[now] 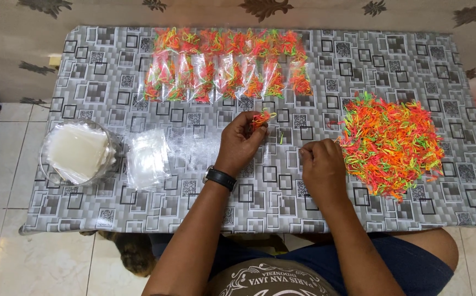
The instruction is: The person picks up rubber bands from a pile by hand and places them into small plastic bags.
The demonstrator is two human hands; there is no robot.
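Overhead, person seated at a low table [112,203] covered in a grey square-patterned cloth. Left hand [241,141], black wristwatch [220,178] on the wrist, fingers pinched together on a small bunch of neon rubber bands [261,118], held just above the cloth near table centre. Right hand [321,167] rests on the cloth, fingers curled under; can't tell if it grips anything. It sits just beside the big loose pile of orange, green and pink bands [391,143] on the table's right side. Far edge: rows of small clear bags already filled with bands [227,68], lying flat side by side. Left side: stack of empty clear bags [148,158], next to it a round clear container [79,152] lined with plastic. Tiled floor [2,181] around the table.
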